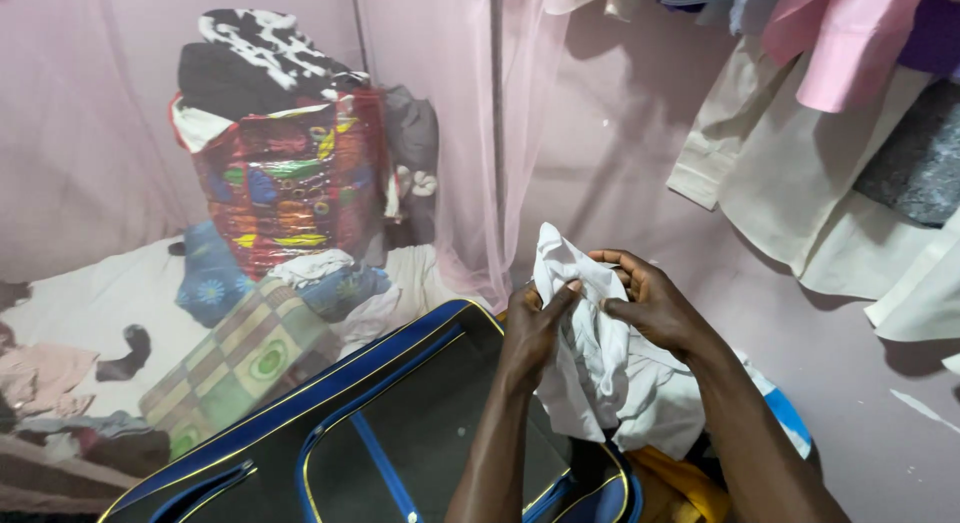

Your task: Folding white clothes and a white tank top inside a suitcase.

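Head view: hands (590, 313) (white cloth (590, 353)) above suitcase (400, 433)

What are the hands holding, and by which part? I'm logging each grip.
Both hands, left and right, hold a white cloth by its bunched upper end; the rest hangs down.

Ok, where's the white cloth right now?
Centre-right of the head view, the white cloth is gripped by both the left hand and right hand above the open blue suitcase.

Your two arms reach forward, close together. Your left hand (533, 328) is curled, its thumb pointing up. Your right hand (655, 305) faces it, fingers (610, 258) bent and pinching.
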